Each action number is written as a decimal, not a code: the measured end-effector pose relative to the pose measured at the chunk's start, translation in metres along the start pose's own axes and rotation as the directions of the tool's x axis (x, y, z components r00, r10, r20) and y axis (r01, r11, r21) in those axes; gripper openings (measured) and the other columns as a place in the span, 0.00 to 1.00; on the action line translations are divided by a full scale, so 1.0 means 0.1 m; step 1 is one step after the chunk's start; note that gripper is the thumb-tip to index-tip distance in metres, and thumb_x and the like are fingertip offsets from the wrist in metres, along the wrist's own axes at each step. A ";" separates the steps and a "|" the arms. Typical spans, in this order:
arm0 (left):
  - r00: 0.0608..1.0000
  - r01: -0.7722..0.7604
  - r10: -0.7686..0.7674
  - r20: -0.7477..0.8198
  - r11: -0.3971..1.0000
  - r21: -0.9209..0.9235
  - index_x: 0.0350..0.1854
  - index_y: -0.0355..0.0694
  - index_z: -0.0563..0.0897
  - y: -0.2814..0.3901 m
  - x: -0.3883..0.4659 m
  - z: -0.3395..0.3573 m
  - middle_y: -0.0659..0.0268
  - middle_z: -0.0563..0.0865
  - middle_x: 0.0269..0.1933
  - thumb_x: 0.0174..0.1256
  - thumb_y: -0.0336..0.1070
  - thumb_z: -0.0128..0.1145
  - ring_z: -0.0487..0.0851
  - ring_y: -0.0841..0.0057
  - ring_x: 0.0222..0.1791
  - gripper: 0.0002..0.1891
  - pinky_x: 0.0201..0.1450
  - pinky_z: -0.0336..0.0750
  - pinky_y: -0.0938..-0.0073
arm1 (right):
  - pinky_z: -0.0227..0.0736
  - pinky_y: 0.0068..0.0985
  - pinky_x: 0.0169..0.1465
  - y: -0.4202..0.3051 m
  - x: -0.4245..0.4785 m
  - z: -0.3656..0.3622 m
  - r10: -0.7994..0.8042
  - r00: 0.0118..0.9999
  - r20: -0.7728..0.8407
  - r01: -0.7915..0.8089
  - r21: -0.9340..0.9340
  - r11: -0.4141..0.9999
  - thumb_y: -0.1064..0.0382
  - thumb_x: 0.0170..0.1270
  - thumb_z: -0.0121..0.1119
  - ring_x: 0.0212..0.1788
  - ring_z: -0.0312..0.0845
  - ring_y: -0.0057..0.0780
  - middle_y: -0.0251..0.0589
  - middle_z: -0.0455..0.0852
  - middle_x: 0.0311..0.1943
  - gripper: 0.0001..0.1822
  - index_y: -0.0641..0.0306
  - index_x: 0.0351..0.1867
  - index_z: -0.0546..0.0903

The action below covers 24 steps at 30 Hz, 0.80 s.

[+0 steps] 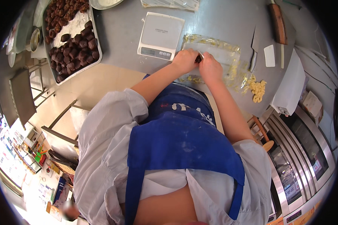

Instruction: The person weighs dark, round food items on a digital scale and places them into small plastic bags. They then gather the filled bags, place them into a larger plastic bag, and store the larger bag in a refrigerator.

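My left hand (186,60) is closed around a small dark brown lump (198,59), mostly hidden by the fingers. Close against it, my right hand (210,67) pinches a thin pale piece (201,54), whose kind I cannot tell. Both hands are over a clear plastic sheet (211,53) smeared with yellow residue. Just left of them stands a white kitchen scale (162,32) with nothing on its plate. A metal tray (100,50) at the left holds many dark brown lumps (77,50) and rougher reddish-brown pieces (63,14).
A soft yellow mass (258,89) lies at the sheet's right end. Beyond it are a knife (254,53), a white scraper (269,56) and a wooden rolling pin (278,24) on the steel table (118,39). Glass-doored ovens (287,168) stand at right; a person (69,211) is far behind, lower left.
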<state>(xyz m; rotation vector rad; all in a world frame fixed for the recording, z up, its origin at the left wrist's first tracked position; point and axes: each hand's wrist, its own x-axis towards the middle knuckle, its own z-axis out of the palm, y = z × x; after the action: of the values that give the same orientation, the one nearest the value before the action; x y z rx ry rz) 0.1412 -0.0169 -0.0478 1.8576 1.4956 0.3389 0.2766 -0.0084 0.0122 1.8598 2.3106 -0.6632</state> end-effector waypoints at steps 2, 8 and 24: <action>1.000 0.022 -0.023 -0.015 0.999 -0.033 0.37 0.41 0.83 0.04 -0.01 0.00 0.54 0.84 0.37 0.53 0.41 0.65 0.85 0.55 0.39 0.12 0.45 0.79 0.58 | 0.79 0.44 0.39 0.06 0.05 0.07 -0.008 1.000 -0.007 0.008 -0.008 1.000 0.63 0.63 0.53 0.37 0.85 0.50 0.47 0.85 0.40 0.07 0.61 0.40 0.75; 0.998 0.053 -0.054 -0.021 0.997 -0.048 0.40 0.41 0.82 0.10 -0.08 -0.01 0.54 0.83 0.39 0.53 0.41 0.66 0.84 0.55 0.40 0.14 0.46 0.78 0.58 | 0.79 0.46 0.41 0.11 0.10 0.15 0.008 0.999 -0.038 -0.006 0.066 0.998 0.62 0.62 0.53 0.37 0.84 0.52 0.50 0.85 0.39 0.10 0.62 0.42 0.77; 0.659 0.252 0.001 -0.752 0.942 0.221 0.61 0.45 0.77 -0.31 -0.18 -0.97 0.60 0.80 0.56 0.55 0.43 0.69 0.76 0.62 0.58 0.29 0.60 0.67 0.53 | 0.78 0.38 0.44 0.66 -0.26 -0.16 0.286 0.903 -0.321 -0.094 0.501 0.860 0.53 0.59 0.63 0.39 0.85 0.50 0.55 0.87 0.35 0.20 0.69 0.44 0.81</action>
<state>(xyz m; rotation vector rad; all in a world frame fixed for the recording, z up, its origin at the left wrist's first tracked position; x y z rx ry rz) 0.0540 0.0035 0.0041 1.9301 2.3394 0.9392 0.3486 -0.0150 0.0178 2.6211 2.2645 -0.9859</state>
